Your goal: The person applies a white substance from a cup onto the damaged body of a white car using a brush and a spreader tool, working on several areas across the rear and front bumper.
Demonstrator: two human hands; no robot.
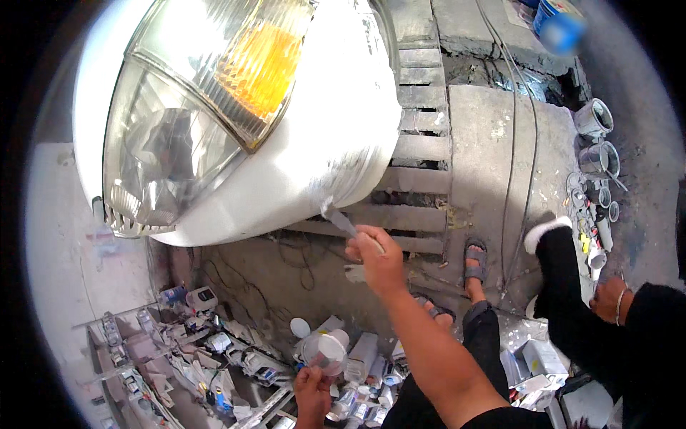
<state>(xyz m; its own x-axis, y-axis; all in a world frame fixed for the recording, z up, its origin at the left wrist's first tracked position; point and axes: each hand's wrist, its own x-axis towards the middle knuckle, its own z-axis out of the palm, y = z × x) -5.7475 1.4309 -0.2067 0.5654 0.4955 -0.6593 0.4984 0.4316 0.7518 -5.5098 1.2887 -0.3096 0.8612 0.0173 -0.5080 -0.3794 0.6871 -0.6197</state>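
From where I stand, the front corner of a white vehicle (279, 182) fills the upper left, its clear headlight (153, 146) beside a ribbed amber lamp (261, 71). A grey, streaky smear (354, 161) marks the curved white panel toward its right edge. The person's right hand (379, 261) has its grip closed around the handle of a putty knife (341, 220), and the pale-coated end of the blade is right at the panel's lower edge, below the smear; I can't tell whether it actually touches. Lower down, the left hand (313, 392) has its grip pinched on a clear plastic cup (331, 350), held over crowded containers and scraps. A metal-framed rack full of clutter stands at the lower left.

Under the vehicle's edge runs a row of floor slats (421, 149), with dark cables (511, 143) trailing over the concrete to their right. The person's sandal (474, 262) is planted near them. At the right, a co-worker in black sits or crouches, a bracelet (621, 304) on the wrist and a white shoe (549, 232) forward, close to grimy buckets (593, 120).
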